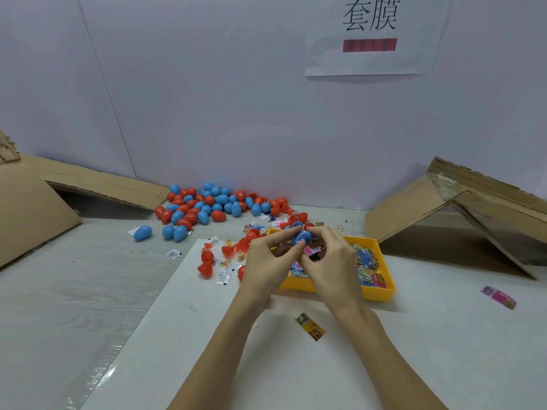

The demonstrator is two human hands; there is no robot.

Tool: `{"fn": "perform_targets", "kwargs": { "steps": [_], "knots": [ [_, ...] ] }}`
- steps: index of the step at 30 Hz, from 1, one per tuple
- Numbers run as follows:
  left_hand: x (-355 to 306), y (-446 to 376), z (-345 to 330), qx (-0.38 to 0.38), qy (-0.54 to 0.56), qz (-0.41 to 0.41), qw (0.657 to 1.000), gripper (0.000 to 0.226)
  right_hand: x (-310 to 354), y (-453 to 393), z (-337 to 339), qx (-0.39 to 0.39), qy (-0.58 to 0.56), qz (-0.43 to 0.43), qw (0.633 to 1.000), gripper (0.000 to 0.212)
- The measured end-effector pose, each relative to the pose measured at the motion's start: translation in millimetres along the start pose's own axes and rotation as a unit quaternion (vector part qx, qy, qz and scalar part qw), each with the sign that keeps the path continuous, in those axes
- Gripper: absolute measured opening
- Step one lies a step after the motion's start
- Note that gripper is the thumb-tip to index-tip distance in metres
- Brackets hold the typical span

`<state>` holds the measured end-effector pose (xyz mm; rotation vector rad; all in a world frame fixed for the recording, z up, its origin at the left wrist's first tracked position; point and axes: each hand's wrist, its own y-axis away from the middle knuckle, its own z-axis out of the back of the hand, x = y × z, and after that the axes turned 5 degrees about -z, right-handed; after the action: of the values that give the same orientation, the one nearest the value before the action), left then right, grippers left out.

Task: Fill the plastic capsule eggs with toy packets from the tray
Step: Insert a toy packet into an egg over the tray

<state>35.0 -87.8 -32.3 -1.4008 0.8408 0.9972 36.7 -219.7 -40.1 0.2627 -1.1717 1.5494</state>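
Your left hand point(268, 255) and right hand point(331, 258) meet above the yellow tray point(381, 287), fingers of both curled round a blue capsule egg point(300, 238) pinched between the fingertips — a pink toy packet point(312, 250) sits just under your right thumb. Beyond your fingers lies the pile of red and blue eggs point(213, 205); nearer your wrists, one loose yellow packet point(310, 326).

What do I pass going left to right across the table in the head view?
Left cardboard → lone blue egg → left hand → right hand → yellow tray → right cardboard → pink packet.
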Motion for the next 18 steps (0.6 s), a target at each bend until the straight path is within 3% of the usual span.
{"fn": "perform_targets", "kwargs": {
  "steps": [5, 10, 14, 18],
  "knots": [
    [-0.6, -0.1, -0.5, -0.008, 0.014, 0.001, 1.0, 0.036, -0.2, 0.1, 2.3, -0.003, -0.009, 0.005, 1.0, 0.051],
    [-2.9, -1.3, 0.8, -0.03, 0.017, 0.01, 0.999, 0.018, -2.3, -0.7, 4.9, 0.014, -0.029, 0.004, 0.999, 0.06],
    [-1.4, 0.1, 1.5, -0.025, -0.005, 0.009, 1.0, 0.029, -2.6, 0.2, 2.3, 0.003, -0.022, 0.017, 1.0, 0.057],
    [0.1, 1.2, 2.1, -0.013, 0.004, 0.023, 1.0, 0.025, -3.1, 0.0, 3.1, -0.001, -0.016, 0.025, 1.0, 0.053]
  ]
}}
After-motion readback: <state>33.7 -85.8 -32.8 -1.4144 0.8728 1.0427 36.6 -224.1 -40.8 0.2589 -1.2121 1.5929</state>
